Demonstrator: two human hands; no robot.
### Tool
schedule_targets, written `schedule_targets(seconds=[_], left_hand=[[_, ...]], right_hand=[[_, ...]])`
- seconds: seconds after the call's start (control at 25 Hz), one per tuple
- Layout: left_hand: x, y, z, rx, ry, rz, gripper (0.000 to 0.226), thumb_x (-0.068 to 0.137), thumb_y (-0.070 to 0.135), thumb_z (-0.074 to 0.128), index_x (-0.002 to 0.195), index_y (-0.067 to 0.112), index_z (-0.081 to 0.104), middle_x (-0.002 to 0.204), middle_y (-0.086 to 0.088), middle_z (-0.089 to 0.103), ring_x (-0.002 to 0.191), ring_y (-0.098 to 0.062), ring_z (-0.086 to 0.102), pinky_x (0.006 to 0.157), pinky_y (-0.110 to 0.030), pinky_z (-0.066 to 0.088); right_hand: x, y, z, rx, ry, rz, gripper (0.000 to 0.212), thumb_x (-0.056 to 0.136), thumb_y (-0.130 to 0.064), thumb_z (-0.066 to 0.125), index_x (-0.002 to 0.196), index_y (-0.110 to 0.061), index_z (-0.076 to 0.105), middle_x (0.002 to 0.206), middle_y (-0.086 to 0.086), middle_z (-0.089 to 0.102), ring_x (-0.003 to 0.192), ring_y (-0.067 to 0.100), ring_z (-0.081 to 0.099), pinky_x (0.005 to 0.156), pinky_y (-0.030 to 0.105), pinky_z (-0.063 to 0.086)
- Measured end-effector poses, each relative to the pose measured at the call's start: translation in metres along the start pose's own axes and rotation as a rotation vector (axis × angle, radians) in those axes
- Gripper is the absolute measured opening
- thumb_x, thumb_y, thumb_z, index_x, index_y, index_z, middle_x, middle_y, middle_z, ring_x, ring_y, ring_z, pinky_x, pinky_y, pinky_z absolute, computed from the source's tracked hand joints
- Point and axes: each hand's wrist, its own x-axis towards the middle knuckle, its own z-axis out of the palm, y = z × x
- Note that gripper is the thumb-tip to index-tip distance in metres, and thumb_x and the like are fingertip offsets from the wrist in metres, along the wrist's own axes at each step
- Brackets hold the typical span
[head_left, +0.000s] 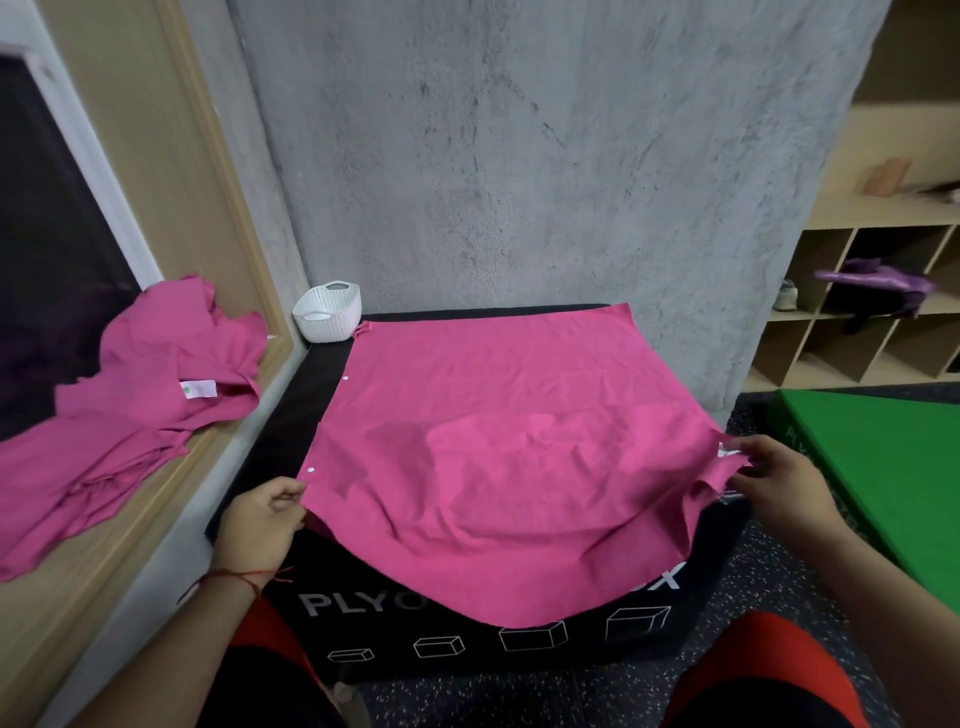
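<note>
Pink cloth (493, 415) lies spread across the top of a black box (519, 644), with its near edge sagging over the front face. The left hand (265, 519) pinches the cloth's near left edge, just below a small white snap (311, 470). The right hand (774, 483) grips the bunched near right corner, fingers curled round the fabric.

On the front of the box I can read "PLYO" in pale capitals before the hanging cloth covers the rest. A lone "X" shows at the far right end of that line. Beneath it runs a row of four outlined box drawings, each bigger than the last. A green box (883, 467) to the right carries faint lettering I cannot read.

The black box stands on a dark speckled floor (623, 691), pushed against a rough grey concrete wall (519, 156). On the left a wooden ledge (104, 571) holds a rumpled pile of pink cloths (130, 405), one showing a small white label (200, 388) whose print is too small to read.

A white woven basket (327, 312) sits at the box's far left corner, touching the cloth's corner; I cannot tell what is in it. Wooden cubby shelves (857, 353) on the right hold something purple (878, 283) and a pale shoe (787, 296).
</note>
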Motion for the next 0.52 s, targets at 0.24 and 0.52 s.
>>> schedule_targets(seconds=[0.24,0.52], left_hand=[[-0.002,0.027,-0.013,0.04,0.023,0.01,0.009,0.092,0.016,0.069,0.083,0.017,0.069,0.057,-0.005,0.056,0.053,-0.02,0.047,0.058,-0.032,0.041],[0.034,0.054,-0.012,-0.516,0.001,-0.346,0.019,0.107,0.003,0.038,0.105,0.009,0.056,0.077,-0.02,0.07,0.053,-0.019,0.073,0.047,-0.026,0.058]], right_hand=[[0.001,-0.01,-0.02,-0.325,0.069,-0.057,0.019,0.103,-0.039,0.064,0.089,-0.035,0.076,0.079,-0.008,0.074,0.069,0.018,0.069,0.061,0.036,0.054],[0.031,-0.037,-0.033,0.449,0.092,0.333,0.021,0.111,-0.009,0.047,0.102,-0.005,0.066,0.082,0.015,0.071,0.055,0.021,0.068,0.049,0.029,0.06]])
